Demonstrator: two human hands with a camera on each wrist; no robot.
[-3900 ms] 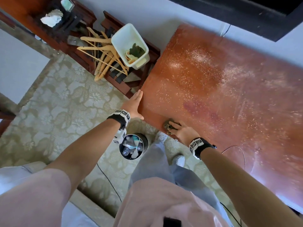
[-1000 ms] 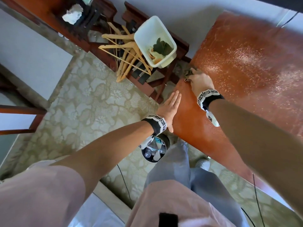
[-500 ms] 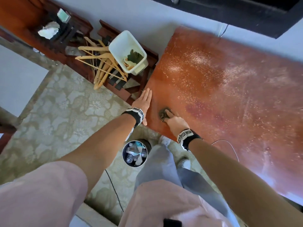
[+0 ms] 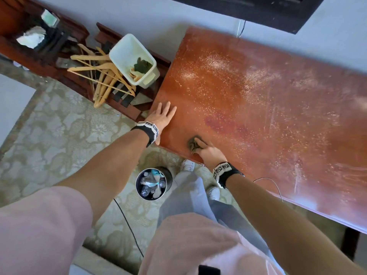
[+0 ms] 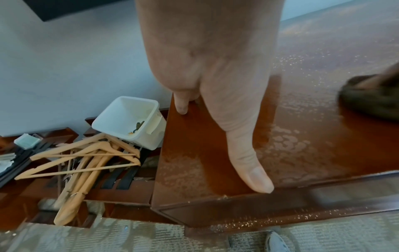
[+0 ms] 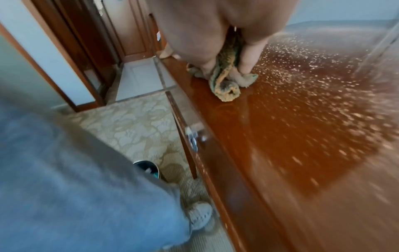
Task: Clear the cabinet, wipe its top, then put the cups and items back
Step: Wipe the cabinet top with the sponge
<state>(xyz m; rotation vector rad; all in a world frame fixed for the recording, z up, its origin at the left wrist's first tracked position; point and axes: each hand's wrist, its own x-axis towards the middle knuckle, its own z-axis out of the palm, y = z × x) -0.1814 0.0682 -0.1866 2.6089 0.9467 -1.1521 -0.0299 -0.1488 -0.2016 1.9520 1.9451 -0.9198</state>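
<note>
The cabinet [image 4: 258,100] top is seen bare of cups and items; wiping is judged the step in hand. A wet, darker patch is noted at the near left corner, with pale specks or droplets spread over most of the rest.

The cloth [image 4: 193,143] is held bunched at the near edge of the top, under the right hand [image 4: 210,153]. In the right wrist view the cloth [image 6: 224,81] is pinched between curled fingers [image 6: 246,58] and thumb, and pressed onto the wood. It looks soft, limp and probably damp; it is judged light, easily crumpled, and best kept wadded in the palm so that pressure can be put through it. The top looks glossy and slick where wet, so the cloth should slide readily.

The left hand [image 4: 162,118] is laid flat on the left corner of the top, fingers straight and spread, nothing held. In the left wrist view the thumb [image 5: 248,163] is seen lying along the wet wood by the front edge.

Hard to make out: the right wrist view is smeared by motion. The cabinet's right end is cut off. Cups are not seen anywhere. A white tub [image 4: 133,58] holding something green, and wooden hangers [image 4: 103,76], lie on a low rack just left of the cabinet. A bin [image 4: 153,184] stands on the carpet by the feet.
</note>
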